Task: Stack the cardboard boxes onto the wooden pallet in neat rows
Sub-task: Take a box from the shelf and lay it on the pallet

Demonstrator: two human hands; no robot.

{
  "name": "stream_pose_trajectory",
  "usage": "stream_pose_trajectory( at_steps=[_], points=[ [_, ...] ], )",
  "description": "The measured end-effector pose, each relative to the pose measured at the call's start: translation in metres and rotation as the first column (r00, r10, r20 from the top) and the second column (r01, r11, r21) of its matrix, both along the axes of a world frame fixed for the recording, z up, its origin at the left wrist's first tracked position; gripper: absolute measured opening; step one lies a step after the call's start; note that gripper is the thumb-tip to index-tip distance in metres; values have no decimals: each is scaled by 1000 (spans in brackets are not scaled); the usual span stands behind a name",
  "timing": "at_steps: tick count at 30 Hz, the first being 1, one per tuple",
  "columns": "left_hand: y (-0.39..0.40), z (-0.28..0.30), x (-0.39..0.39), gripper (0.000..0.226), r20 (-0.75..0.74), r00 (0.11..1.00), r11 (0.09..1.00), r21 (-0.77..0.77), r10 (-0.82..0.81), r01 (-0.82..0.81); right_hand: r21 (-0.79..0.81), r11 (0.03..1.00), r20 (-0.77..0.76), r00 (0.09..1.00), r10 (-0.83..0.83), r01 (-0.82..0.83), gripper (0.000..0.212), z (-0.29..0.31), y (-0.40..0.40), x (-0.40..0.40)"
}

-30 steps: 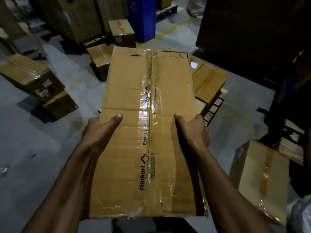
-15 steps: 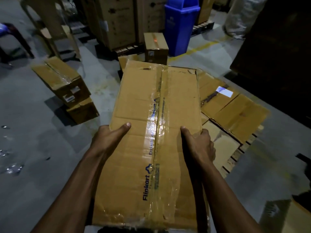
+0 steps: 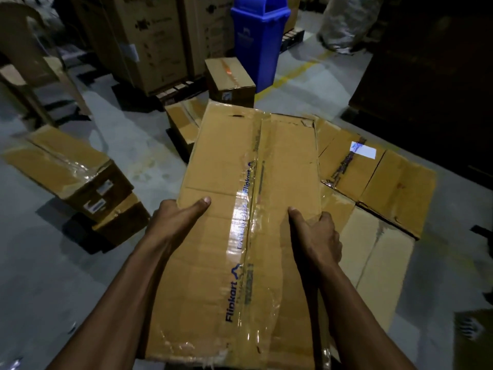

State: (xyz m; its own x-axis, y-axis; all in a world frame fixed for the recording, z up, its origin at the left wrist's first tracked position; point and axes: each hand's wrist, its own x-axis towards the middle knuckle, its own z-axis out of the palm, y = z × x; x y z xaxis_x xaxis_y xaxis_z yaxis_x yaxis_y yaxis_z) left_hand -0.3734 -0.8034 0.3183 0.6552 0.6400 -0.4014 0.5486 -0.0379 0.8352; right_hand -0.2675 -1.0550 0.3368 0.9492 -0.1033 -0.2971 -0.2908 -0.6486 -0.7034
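Note:
A long taped cardboard box [image 3: 218, 161] printed "Flipkart" fills the middle of the head view, held off the floor. My left hand [image 3: 174, 218] grips its left edge with the thumb on top. My right hand [image 3: 316, 236] grips its right edge the same way. To the right and below it lie several flat boxes [image 3: 394, 188] in a row, one with a white label [image 3: 364, 150]. The wooden pallet under them is hidden.
Two stacked boxes [image 3: 72, 172] lie on the grey floor at left. A small box [image 3: 229, 78] stands ahead by a blue bin [image 3: 257, 41], another box [image 3: 181, 121] just behind the held one. Tall cartons on pallets [image 3: 149, 41] line the back. A chair [image 3: 32, 62] stands far left.
The view has swung left and forward with the box still held. The row of flat boxes on the right now shows more fully, and the chair and bin have come into view.

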Motion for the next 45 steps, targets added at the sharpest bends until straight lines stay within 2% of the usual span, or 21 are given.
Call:
stream_pose_trajectory(
  at_steps=[3, 15, 24, 28, 31, 34, 38, 40, 42, 45],
  points=[
    [42, 2, 25, 92, -5, 999, 999, 2, -36, 36, 11, 999, 12, 999, -46, 46, 74, 3, 34, 15],
    [165, -3, 172, 80, -66, 989, 988, 71, -129, 134, 0, 989, -14, 989, -146, 146, 70, -20, 152, 132],
    [223, -6, 263, 74, -30, 970, 970, 15, -243, 244, -29, 964, -11, 964, -266, 266, 73, -9, 202, 194],
    [250, -14, 296, 80, 4, 939, 939, -25, -343, 343, -50, 933, -11, 934, -358, 357, 76, -15, 226, 204],
    [272, -21, 318, 70, 18, 909, 908, -32, -417, 417, -47, 904, -20, 904, -427, 425, 75, -19, 249, 204],
    [295, -25, 338, 70, 12, 886, 886, -15, -463, 463, -48, 863, -24, 864, -504, 502, 75, -22, 277, 202],
    [310, -19, 354, 42, -3, 839, 839, 9, -544, 544, -54, 814, -41, 813, -581, 578, 80, -25, 301, 196],
    [316, -22, 362, 36, -5, 803, 803, -7, -596, 596, -48, 796, -48, 795, -605, 603, 79, -27, 309, 193],
    [322, -29, 368, 45, -9, 776, 776, -37, -630, 630, -60, 779, -50, 778, -627, 624, 78, -30, 314, 191],
    [324, -43, 375, 82, -62, 771, 773, -49, -634, 632, -72, 755, -65, 753, -655, 651, 78, -39, 317, 190]
  ],
)
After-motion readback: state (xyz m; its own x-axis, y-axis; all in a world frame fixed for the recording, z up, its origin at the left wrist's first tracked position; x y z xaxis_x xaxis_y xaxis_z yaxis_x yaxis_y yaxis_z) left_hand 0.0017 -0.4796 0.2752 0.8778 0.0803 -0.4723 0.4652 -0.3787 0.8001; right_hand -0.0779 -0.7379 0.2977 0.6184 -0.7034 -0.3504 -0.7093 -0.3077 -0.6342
